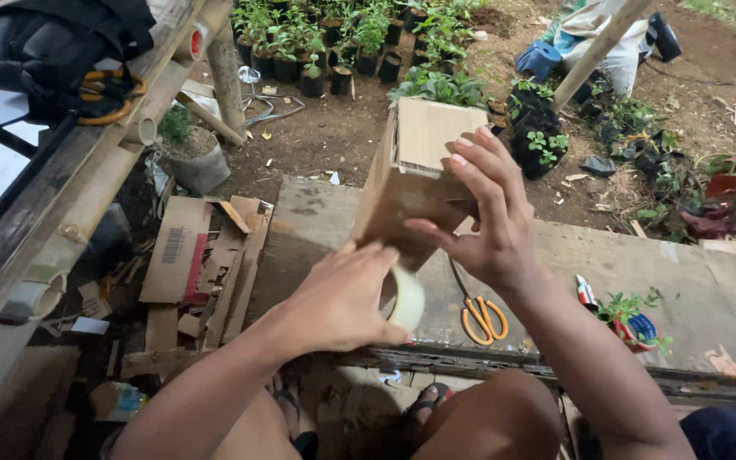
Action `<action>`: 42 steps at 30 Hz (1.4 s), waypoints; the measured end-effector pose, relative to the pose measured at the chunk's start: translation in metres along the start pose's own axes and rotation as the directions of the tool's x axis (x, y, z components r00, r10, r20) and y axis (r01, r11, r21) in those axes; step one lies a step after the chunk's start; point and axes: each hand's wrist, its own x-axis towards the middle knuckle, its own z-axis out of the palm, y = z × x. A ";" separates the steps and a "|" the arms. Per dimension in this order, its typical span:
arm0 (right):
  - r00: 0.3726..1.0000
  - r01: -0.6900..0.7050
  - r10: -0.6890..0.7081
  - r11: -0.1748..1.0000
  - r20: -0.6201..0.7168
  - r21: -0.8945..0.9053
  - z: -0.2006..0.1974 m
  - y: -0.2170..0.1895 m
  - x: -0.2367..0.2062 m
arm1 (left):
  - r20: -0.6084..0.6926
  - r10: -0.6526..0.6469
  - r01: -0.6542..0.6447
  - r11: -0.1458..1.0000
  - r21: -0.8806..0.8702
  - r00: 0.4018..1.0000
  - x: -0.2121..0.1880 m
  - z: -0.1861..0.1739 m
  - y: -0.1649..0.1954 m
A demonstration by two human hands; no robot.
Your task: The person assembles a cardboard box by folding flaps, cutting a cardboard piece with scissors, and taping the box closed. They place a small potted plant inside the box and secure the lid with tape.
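The cardboard box (pixel 415 175) is held up tilted between both hands, off the wooden board (pixel 709 298). The right hand (pixel 487 217) has its fingers spread wide against the box's near side, thumb under it. The left hand (pixel 342 298) sits just below the box, wrapped around a roll of clear tape (pixel 408 298) touching the box's lower edge. Orange-handled scissors (pixel 481 315) lie on the board right under the right wrist. Cardboard scraps (pixel 202 264) are piled left of the left hand, and the board is open to the right.
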 end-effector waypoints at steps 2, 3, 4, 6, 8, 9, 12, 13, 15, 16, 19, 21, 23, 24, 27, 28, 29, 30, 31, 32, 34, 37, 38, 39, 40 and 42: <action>1.000 0.016 -0.015 1.000 -0.022 0.006 0.001 0.002 -0.002 | 0.144 -0.038 0.022 0.994 0.110 0.989 0.001 0.009 -0.005; 0.999 0.026 -0.026 1.000 -0.034 0.009 0.002 0.002 -0.003 | 0.204 -0.023 -0.006 0.990 0.144 0.979 0.002 0.014 -0.009; 0.998 -0.017 0.018 1.000 -0.053 0.012 0.003 0.001 -0.004 | 0.268 -0.013 -0.035 0.984 0.172 0.963 0.000 0.018 -0.013; 0.991 -0.098 0.100 0.995 -0.090 0.024 0.004 -0.002 -0.004 | 0.342 0.011 -0.081 0.978 0.191 0.940 -0.001 0.027 -0.022; 0.992 -0.063 0.060 0.998 -0.114 -0.029 0.006 -0.009 -0.001 | 0.373 0.041 -0.115 0.977 0.179 0.927 -0.002 0.032 -0.030; 0.991 -0.043 0.036 0.998 -0.126 -0.055 0.007 -0.012 0.002 | 0.376 0.054 -0.129 0.976 0.176 0.925 -0.003 0.033 -0.034; 0.995 -0.048 0.043 0.997 -0.085 -0.066 0.006 -0.021 0.013 | 0.387 0.089 -0.158 0.976 0.150 0.918 -0.008 0.031 -0.044; 0.997 -0.043 0.040 0.998 -0.073 -0.048 0.005 -0.022 0.015 | 0.385 0.101 -0.164 0.977 0.134 0.917 -0.009 0.029 -0.046; 0.998 -0.032 0.031 0.999 -0.056 -0.015 0.002 -0.015 0.013 | 0.364 0.117 -0.163 0.982 0.099 0.924 -0.012 0.023 -0.052; 0.964 -0.163 0.194 0.971 -0.182 0.172 0.002 -0.009 0.007 | 0.350 0.120 -0.157 0.984 0.080 0.929 -0.013 0.019 -0.055; 0.679 -0.243 0.660 0.614 -0.320 0.751 0.005 0.030 -0.035 | 0.313 0.081 -0.085 0.996 -0.001 0.946 -0.015 0.010 -0.064; 0.479 -0.316 0.866 0.322 -0.143 0.893 0.019 0.075 -0.077 | 0.301 0.095 -0.078 0.995 -0.065 0.949 -0.016 0.004 -0.070; 0.128 -0.694 0.978 -0.030 0.164 0.719 0.057 0.115 -0.127 | 0.285 0.171 -0.137 0.981 -0.138 0.943 -0.015 -0.001 -0.075; 0.027 -0.875 0.935 -0.149 0.354 0.460 0.081 0.130 -0.155 | 0.299 0.229 -0.176 0.965 -0.195 0.926 -0.014 -0.005 -0.076; -0.009 -0.928 0.821 -0.219 0.571 0.301 0.137 0.142 -0.243 | 0.328 0.356 -0.231 0.902 -0.365 0.875 -0.013 -0.014 -0.073; -0.029 -0.890 0.761 -0.315 0.648 0.330 0.149 0.143 -0.262 | 0.339 0.369 -0.212 0.882 -0.420 0.865 -0.015 -0.018 -0.071; 0.001 -0.912 0.735 -0.277 0.678 0.302 0.153 0.141 -0.269 | 0.349 0.382 -0.190 0.860 -0.474 0.856 -0.019 -0.022 -0.067; 0.027 -0.932 0.706 -0.238 0.708 0.273 0.156 0.138 -0.269 | 0.346 0.410 -0.185 0.828 -0.530 0.844 -0.023 -0.027 -0.063; 0.049 -0.949 0.675 -0.198 0.736 0.244 0.155 0.138 -0.269 | 0.341 0.438 -0.177 0.791 -0.585 0.832 -0.027 -0.033 -0.058; 0.205 -0.959 0.812 0.056 0.546 0.277 0.150 0.137 -0.264 | 0.333 0.467 -0.169 0.751 -0.638 0.819 -0.031 -0.038 -0.051; 0.380 -0.885 0.874 0.249 0.303 0.394 0.122 0.121 -0.227 | 0.147 0.460 -0.198 0.621 -0.758 0.876 -0.045 -0.041 -0.032; 0.773 -0.439 0.619 0.683 -0.143 0.584 0.051 0.074 -0.156 | -0.231 0.304 -0.366 0.527 -0.767 0.924 -0.052 -0.041 0.003; 0.870 -0.213 0.409 0.816 -0.276 0.538 0.028 0.054 -0.132 | -0.355 0.218 -0.416 0.523 -0.744 0.909 -0.053 -0.038 0.017; 0.914 -0.004 0.176 0.906 -0.367 0.424 0.009 0.034 -0.107 | -0.436 0.213 -0.482 0.480 -0.733 0.874 -0.051 -0.037 0.029; 0.901 0.210 -0.069 0.933 -0.428 0.292 -0.008 0.014 -0.084 | -0.513 0.203 -0.547 0.435 -0.716 0.834 -0.044 -0.037 0.040; 0.942 0.211 -0.193 0.977 -0.274 0.040 -0.041 -0.025 -0.047 | -0.571 0.153 -0.589 0.299 -0.751 0.806 -0.030 -0.041 0.058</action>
